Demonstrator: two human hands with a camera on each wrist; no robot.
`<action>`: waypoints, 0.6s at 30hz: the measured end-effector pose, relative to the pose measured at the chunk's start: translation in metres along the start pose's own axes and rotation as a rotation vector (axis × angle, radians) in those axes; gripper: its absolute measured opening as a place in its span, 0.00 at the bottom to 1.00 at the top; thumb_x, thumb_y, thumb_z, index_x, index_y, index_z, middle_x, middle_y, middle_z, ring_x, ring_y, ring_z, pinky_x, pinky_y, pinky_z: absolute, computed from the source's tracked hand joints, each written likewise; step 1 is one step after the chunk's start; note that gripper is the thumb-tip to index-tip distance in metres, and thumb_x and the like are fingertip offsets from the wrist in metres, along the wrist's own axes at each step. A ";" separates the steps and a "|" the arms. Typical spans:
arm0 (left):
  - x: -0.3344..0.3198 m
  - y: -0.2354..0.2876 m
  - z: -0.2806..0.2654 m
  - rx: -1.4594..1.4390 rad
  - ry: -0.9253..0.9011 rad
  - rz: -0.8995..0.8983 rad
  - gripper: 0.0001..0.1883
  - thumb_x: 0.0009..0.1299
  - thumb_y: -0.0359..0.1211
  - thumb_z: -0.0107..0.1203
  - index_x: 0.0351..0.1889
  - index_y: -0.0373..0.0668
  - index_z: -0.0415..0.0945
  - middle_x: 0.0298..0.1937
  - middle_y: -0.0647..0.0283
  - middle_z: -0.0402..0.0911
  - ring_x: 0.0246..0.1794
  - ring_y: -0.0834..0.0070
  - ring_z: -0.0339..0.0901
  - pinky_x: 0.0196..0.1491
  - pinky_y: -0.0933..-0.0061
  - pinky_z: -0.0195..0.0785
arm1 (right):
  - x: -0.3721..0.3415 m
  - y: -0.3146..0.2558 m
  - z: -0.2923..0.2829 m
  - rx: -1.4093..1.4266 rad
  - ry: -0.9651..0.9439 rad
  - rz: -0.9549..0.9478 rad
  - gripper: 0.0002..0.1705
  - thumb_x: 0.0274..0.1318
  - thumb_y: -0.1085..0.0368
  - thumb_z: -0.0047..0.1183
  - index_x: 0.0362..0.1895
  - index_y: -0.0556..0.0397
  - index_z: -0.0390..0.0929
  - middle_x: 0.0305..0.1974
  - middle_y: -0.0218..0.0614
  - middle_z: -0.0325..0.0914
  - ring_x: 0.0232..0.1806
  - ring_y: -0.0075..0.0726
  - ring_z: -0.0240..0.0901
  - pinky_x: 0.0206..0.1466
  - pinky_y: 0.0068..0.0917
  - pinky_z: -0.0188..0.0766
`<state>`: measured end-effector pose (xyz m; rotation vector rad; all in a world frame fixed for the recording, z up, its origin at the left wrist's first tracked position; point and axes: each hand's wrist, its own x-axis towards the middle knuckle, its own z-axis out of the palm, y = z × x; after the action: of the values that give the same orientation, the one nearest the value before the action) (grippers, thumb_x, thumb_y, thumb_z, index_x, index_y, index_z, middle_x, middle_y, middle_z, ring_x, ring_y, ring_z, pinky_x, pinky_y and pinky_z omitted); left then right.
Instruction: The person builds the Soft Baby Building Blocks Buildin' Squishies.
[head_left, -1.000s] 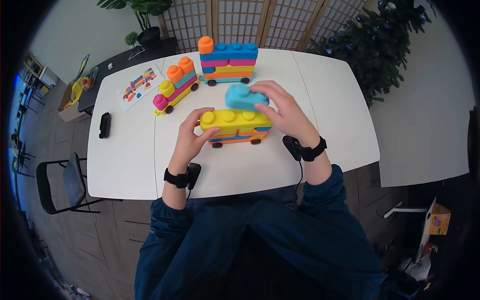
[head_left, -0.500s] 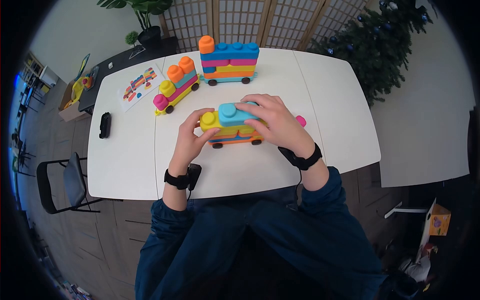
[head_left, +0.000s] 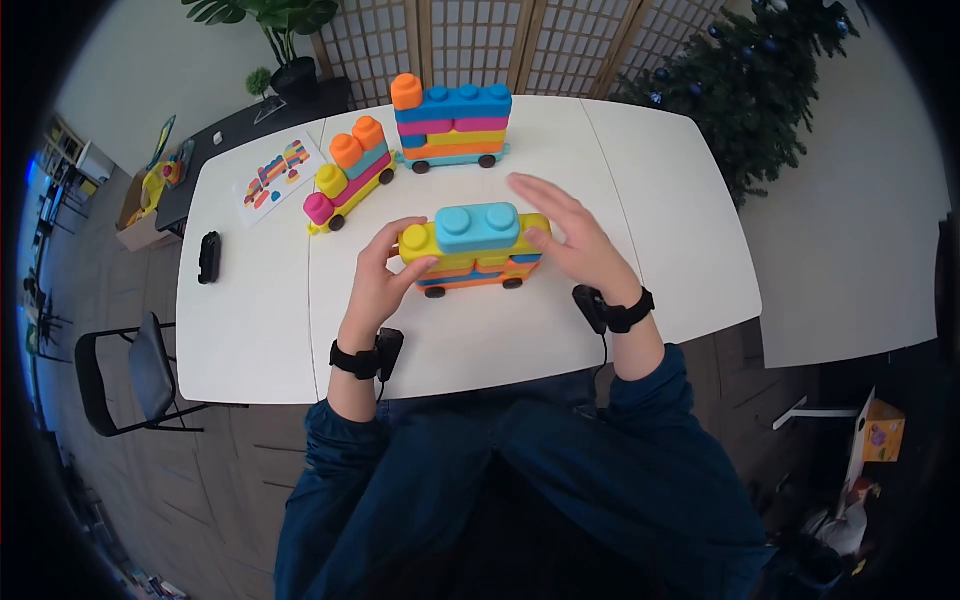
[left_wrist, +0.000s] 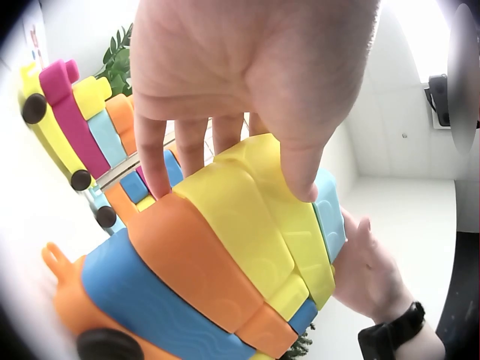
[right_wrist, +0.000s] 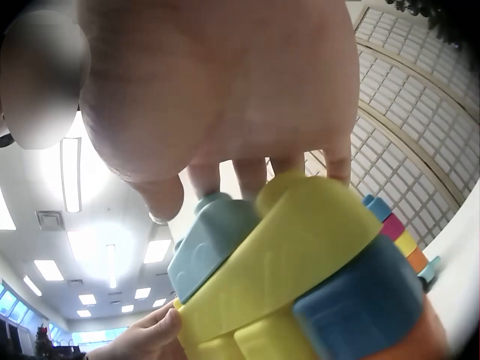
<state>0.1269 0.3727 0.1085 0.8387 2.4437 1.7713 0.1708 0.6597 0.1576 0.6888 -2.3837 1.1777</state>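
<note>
In front of me stands a toy wagon of stacked building blocks, its orange wheeled base point(head_left: 470, 286) under blue, orange and yellow layers. A long yellow block point(head_left: 420, 243) tops the stack, and a light blue block point(head_left: 477, 228) sits on its middle, between exposed yellow studs. My left hand point(head_left: 385, 272) grips the stack's left end, thumb in front and fingers behind. At the right end is my right hand point(head_left: 585, 245), fingers extended, its thumb close to the yellow block's end stud. The right wrist view shows this hand over the light blue and yellow blocks.
Behind the wagon are a taller block wagon point(head_left: 453, 135) and a lower block wagon point(head_left: 350, 180), end to end. A printed picture sheet point(head_left: 278, 180) and a black object point(head_left: 209, 257) lie at the left of the white table point(head_left: 250, 330).
My right hand brought the light blue block down onto the yellow block, then let go and drew back to the right, fingers straightening. My left hand kept its grip.
</note>
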 end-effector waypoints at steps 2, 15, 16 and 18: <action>0.000 0.000 0.000 -0.003 0.002 -0.019 0.26 0.67 0.29 0.68 0.63 0.39 0.73 0.58 0.60 0.81 0.59 0.69 0.79 0.65 0.65 0.70 | -0.017 0.035 -0.014 -0.186 0.015 0.108 0.26 0.63 0.59 0.58 0.66 0.47 0.76 0.64 0.44 0.75 0.63 0.50 0.73 0.64 0.41 0.69; 0.001 -0.001 0.000 0.002 0.004 -0.030 0.26 0.67 0.29 0.68 0.63 0.40 0.74 0.57 0.61 0.81 0.58 0.69 0.80 0.64 0.65 0.70 | -0.086 0.102 -0.032 -0.513 -0.109 0.674 0.30 0.48 0.61 0.67 0.58 0.46 0.76 0.50 0.40 0.80 0.52 0.47 0.80 0.57 0.44 0.75; 0.001 -0.001 0.000 0.003 0.006 -0.031 0.26 0.67 0.29 0.68 0.63 0.40 0.74 0.57 0.61 0.81 0.58 0.69 0.80 0.64 0.65 0.70 | -0.077 0.091 -0.031 -0.512 -0.110 0.672 0.30 0.48 0.61 0.67 0.58 0.46 0.76 0.50 0.40 0.80 0.52 0.47 0.80 0.57 0.44 0.75; 0.000 0.000 0.000 0.003 0.005 -0.016 0.26 0.67 0.29 0.68 0.63 0.40 0.74 0.57 0.61 0.81 0.58 0.69 0.80 0.65 0.65 0.70 | -0.056 0.066 -0.032 -0.198 0.082 0.491 0.30 0.46 0.69 0.65 0.57 0.48 0.75 0.49 0.38 0.80 0.52 0.43 0.80 0.57 0.39 0.76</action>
<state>0.1264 0.3725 0.1086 0.8129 2.4497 1.7673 0.1817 0.7345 0.1048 -0.0157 -2.6308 1.0943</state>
